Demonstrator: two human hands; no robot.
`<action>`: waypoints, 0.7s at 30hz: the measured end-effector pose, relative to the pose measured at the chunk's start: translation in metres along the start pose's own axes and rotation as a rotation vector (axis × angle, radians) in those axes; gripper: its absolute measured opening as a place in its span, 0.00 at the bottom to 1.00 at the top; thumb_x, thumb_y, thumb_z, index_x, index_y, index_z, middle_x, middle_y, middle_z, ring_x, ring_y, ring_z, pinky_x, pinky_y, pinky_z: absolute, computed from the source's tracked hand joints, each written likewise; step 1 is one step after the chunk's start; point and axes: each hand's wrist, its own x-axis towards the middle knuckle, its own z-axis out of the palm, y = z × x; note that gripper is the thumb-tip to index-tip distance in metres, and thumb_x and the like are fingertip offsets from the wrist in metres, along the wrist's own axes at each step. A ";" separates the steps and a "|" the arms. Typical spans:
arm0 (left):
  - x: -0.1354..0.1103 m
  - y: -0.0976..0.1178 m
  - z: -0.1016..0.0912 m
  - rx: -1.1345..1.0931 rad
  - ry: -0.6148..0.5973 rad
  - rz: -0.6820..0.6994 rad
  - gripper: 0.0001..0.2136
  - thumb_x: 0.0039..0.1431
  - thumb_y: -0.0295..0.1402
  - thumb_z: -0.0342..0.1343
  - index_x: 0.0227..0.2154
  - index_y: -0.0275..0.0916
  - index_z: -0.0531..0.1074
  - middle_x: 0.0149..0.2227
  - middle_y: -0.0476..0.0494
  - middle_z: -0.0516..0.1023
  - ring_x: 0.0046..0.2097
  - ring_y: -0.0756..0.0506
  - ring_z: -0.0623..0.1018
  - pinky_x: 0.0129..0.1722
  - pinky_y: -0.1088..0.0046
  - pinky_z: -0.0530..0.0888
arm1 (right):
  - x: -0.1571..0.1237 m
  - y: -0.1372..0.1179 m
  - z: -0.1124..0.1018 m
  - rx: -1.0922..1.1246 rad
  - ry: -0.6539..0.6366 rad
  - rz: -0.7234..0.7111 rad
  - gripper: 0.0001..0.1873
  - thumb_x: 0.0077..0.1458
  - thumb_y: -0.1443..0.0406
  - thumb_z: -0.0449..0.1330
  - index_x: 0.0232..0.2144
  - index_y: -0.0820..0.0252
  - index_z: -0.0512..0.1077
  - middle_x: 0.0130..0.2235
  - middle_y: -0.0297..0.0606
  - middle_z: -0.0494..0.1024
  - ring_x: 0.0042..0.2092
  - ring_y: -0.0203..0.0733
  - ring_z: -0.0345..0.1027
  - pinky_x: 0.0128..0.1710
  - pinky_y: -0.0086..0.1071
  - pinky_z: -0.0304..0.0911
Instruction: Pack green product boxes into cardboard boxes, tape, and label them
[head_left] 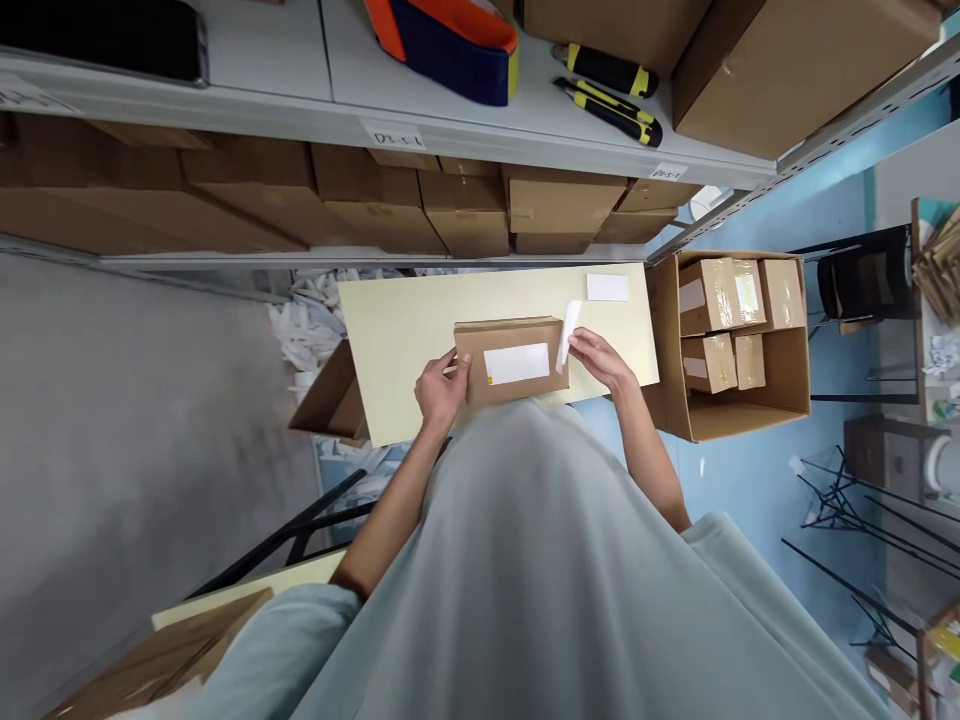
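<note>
A closed brown cardboard box [476, 372] sits at the near edge of a pale yellow tabletop [405, 330], with a white label [517, 363] on the side facing me. My left hand [444, 388] grips the box's left end, thumb on the front face. At the box's right end, my right hand [598, 357] pinches a narrow white paper strip [568, 335], which stands tilted beside the box corner. A second white slip [607, 288] lies flat at the back right of the tabletop.
An open carton [675, 400] holding several taped boxes stands to the right. Above, a shelf [450, 120] carries a tape roll [457, 45], two utility knives [611, 90] and a phone [105, 40]. At left, an open box [330, 395] sits near crumpled white paper [311, 320].
</note>
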 end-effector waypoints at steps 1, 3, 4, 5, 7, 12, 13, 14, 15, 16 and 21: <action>0.004 -0.001 0.000 0.012 -0.008 -0.021 0.25 0.73 0.49 0.59 0.64 0.39 0.83 0.60 0.34 0.86 0.53 0.35 0.88 0.62 0.59 0.78 | 0.008 0.001 0.003 -0.003 -0.005 0.011 0.25 0.46 0.45 0.82 0.35 0.53 0.79 0.41 0.33 0.82 0.49 0.42 0.75 0.60 0.41 0.73; 0.015 -0.002 0.002 0.030 -0.028 -0.055 0.26 0.74 0.47 0.58 0.65 0.37 0.83 0.60 0.32 0.87 0.57 0.33 0.87 0.63 0.57 0.77 | 0.023 0.002 0.009 -0.014 -0.018 0.018 0.26 0.45 0.46 0.83 0.35 0.53 0.80 0.41 0.33 0.83 0.49 0.43 0.75 0.60 0.41 0.73; 0.022 -0.003 0.002 0.037 -0.037 -0.067 0.26 0.74 0.47 0.58 0.65 0.36 0.83 0.60 0.31 0.87 0.59 0.32 0.86 0.64 0.56 0.77 | 0.030 0.003 0.012 -0.025 -0.026 0.018 0.26 0.44 0.46 0.83 0.35 0.53 0.80 0.41 0.33 0.83 0.49 0.43 0.75 0.60 0.42 0.73; 0.028 -0.003 0.002 0.043 -0.046 -0.077 0.26 0.74 0.47 0.58 0.65 0.36 0.83 0.59 0.31 0.87 0.61 0.31 0.85 0.65 0.55 0.76 | 0.036 0.003 0.014 -0.037 -0.029 0.016 0.26 0.44 0.45 0.83 0.35 0.54 0.81 0.41 0.33 0.84 0.49 0.44 0.75 0.61 0.42 0.72; 0.040 -0.003 0.001 0.047 -0.080 -0.095 0.24 0.74 0.46 0.58 0.63 0.37 0.84 0.58 0.32 0.88 0.61 0.31 0.85 0.65 0.53 0.76 | 0.045 0.001 0.019 -0.072 -0.017 0.006 0.28 0.43 0.43 0.83 0.35 0.53 0.81 0.43 0.34 0.85 0.51 0.46 0.77 0.62 0.42 0.72; 0.049 0.005 -0.010 -0.117 -0.052 0.046 0.19 0.70 0.41 0.63 0.58 0.39 0.85 0.59 0.34 0.88 0.57 0.35 0.86 0.63 0.56 0.80 | 0.036 -0.008 0.034 -0.291 0.140 -0.117 0.28 0.52 0.38 0.78 0.38 0.52 0.81 0.59 0.45 0.86 0.75 0.57 0.68 0.74 0.45 0.63; 0.046 0.009 -0.013 -0.192 -0.029 0.117 0.18 0.70 0.41 0.63 0.58 0.39 0.85 0.59 0.34 0.87 0.56 0.37 0.86 0.62 0.57 0.81 | 0.030 -0.009 0.038 -0.344 0.145 -0.140 0.27 0.55 0.38 0.77 0.39 0.52 0.82 0.63 0.48 0.84 0.79 0.57 0.63 0.75 0.46 0.61; 0.043 0.014 -0.017 -0.261 -0.018 0.192 0.19 0.71 0.42 0.63 0.58 0.40 0.85 0.59 0.35 0.87 0.55 0.38 0.86 0.60 0.59 0.82 | 0.025 -0.009 0.042 -0.394 0.126 -0.152 0.27 0.57 0.39 0.76 0.39 0.52 0.82 0.67 0.50 0.82 0.81 0.58 0.60 0.76 0.48 0.60; 0.039 0.019 -0.022 -0.314 -0.021 0.266 0.19 0.71 0.43 0.63 0.58 0.41 0.84 0.58 0.36 0.87 0.53 0.40 0.87 0.58 0.61 0.82 | 0.019 -0.009 0.046 -0.442 0.091 -0.156 0.26 0.58 0.39 0.76 0.39 0.53 0.82 0.70 0.51 0.80 0.82 0.59 0.59 0.77 0.49 0.60; 0.036 0.025 -0.026 -0.345 -0.033 0.336 0.20 0.71 0.45 0.64 0.58 0.41 0.85 0.57 0.37 0.88 0.52 0.41 0.86 0.56 0.62 0.83 | 0.013 -0.008 0.050 -0.488 0.049 -0.159 0.25 0.59 0.40 0.75 0.38 0.53 0.83 0.71 0.53 0.79 0.82 0.59 0.59 0.77 0.50 0.59; 0.030 0.049 -0.048 -0.259 -0.164 0.589 0.12 0.69 0.43 0.67 0.46 0.44 0.89 0.47 0.42 0.89 0.45 0.42 0.84 0.47 0.64 0.81 | 0.000 -0.007 0.060 -0.702 -0.071 -0.203 0.18 0.65 0.47 0.74 0.39 0.54 0.84 0.72 0.53 0.78 0.81 0.60 0.62 0.81 0.54 0.53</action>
